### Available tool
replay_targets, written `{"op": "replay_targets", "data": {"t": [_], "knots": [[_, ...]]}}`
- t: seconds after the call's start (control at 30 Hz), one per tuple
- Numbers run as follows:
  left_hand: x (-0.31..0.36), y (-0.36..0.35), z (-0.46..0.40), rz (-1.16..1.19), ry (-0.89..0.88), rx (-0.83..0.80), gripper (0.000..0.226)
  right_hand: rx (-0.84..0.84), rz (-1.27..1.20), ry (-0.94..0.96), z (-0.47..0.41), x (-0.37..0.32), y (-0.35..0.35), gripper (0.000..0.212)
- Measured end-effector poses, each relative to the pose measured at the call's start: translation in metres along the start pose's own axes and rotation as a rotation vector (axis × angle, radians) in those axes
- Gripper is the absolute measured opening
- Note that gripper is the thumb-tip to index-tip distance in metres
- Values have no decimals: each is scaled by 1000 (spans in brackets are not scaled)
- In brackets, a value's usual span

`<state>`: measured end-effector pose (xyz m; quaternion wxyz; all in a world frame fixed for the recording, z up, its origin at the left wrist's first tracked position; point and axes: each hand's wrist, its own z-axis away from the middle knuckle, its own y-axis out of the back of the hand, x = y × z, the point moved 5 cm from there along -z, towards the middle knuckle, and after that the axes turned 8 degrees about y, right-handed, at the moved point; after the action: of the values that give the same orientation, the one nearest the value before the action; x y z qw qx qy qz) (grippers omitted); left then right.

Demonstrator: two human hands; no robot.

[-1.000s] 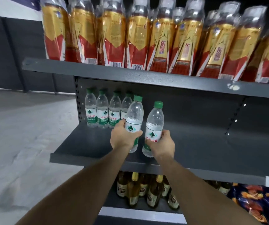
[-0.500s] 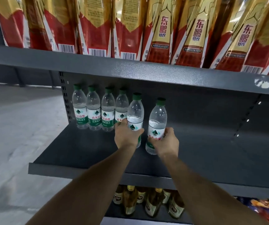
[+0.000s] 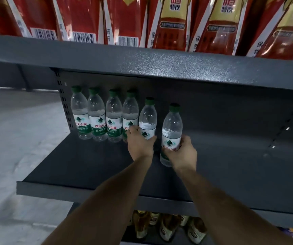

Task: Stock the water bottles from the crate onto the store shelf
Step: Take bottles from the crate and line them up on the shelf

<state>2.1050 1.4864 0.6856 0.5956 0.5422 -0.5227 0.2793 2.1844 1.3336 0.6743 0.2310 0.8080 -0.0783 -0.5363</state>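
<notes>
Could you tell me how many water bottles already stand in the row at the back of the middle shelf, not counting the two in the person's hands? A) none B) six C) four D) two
C: four green-capped water bottles stand side by side against the back of the middle shelf, while the left hand and the right hand each grip one more bottle beside them.

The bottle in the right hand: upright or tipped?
Nearly upright: the bottle has its green cap on top, leaning slightly in the right hand.
</notes>
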Motion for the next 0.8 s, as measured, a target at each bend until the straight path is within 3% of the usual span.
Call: {"op": "replay_targets", "data": {"t": [0.27, 0.43, 0.8], "knots": [[-1, -16, -14, -12, -46, 28, 64, 51, -38, -4, -8, 5, -16, 53], [2, -20, -22, -171, -45, 93, 69, 76, -49, -16, -17, 9, -20, 53], [-1, -26, -35, -149, -54, 121, 72, 81, -80, -7, -37, 8, -35, 56]]}}
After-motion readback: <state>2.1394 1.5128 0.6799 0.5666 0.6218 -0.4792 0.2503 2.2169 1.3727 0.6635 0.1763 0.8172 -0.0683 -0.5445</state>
